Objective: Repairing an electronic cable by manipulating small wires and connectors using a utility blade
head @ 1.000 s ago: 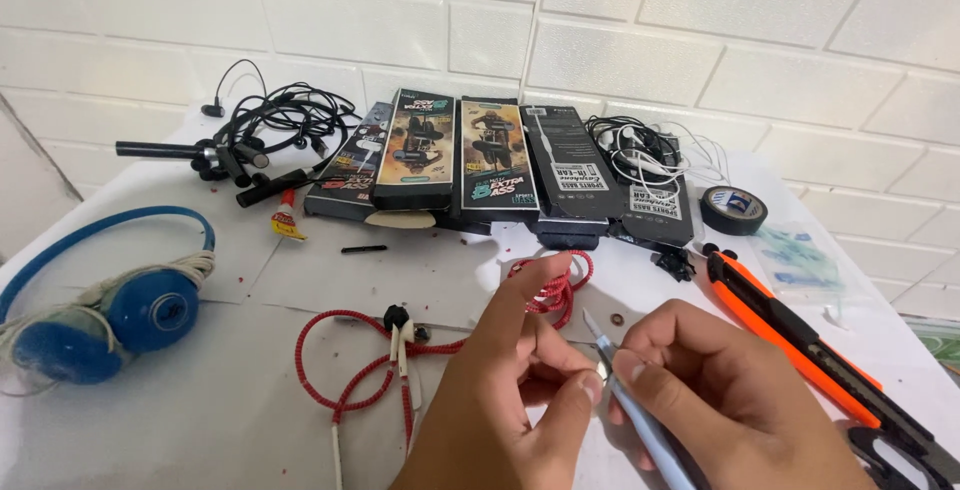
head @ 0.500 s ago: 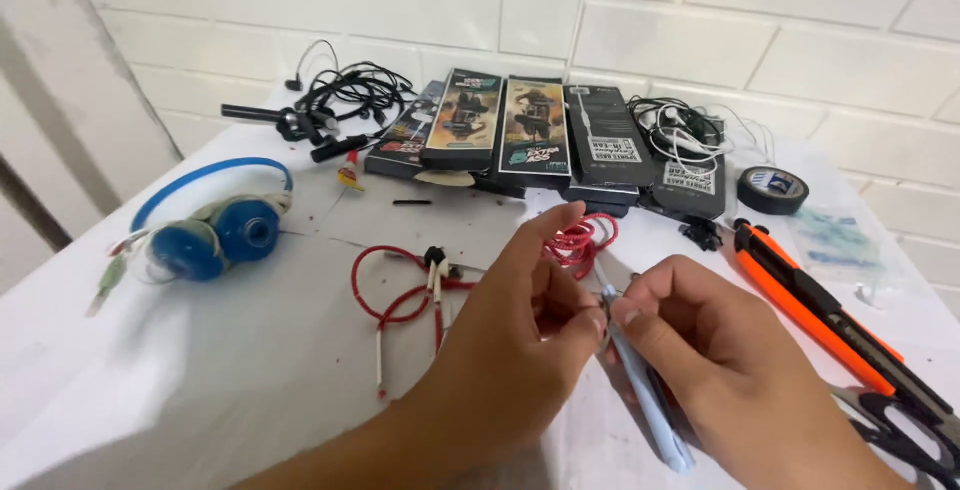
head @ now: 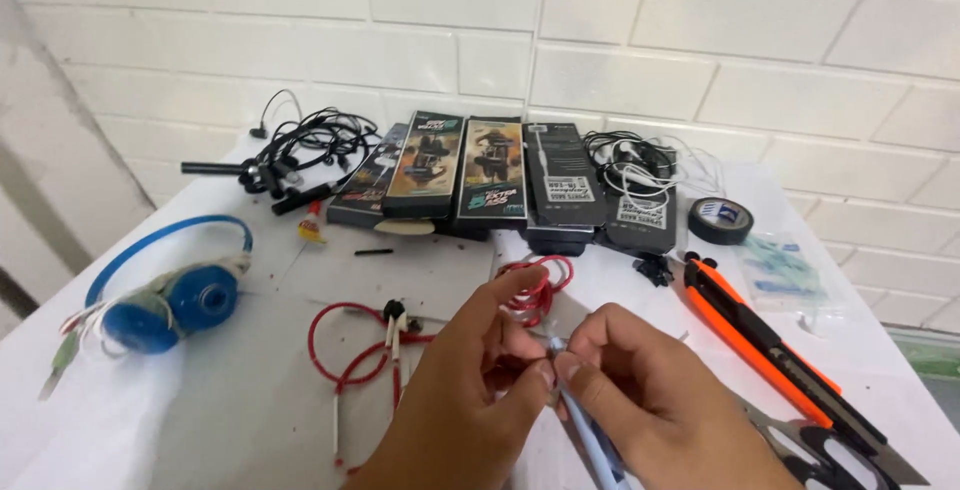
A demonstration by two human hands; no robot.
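White table [head: 200, 430]: headphones [head: 165, 300] left, boxes [head: 500, 175] behind, cutter [head: 760, 335] right of hands [head: 560, 400].

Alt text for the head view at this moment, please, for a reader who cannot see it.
Two hands, left hand and right hand, meet fingertip to fingertip over a white table, pinching a small part of a red cable. Around them lie blue headphones, dark boxes, black tape and an orange knife.
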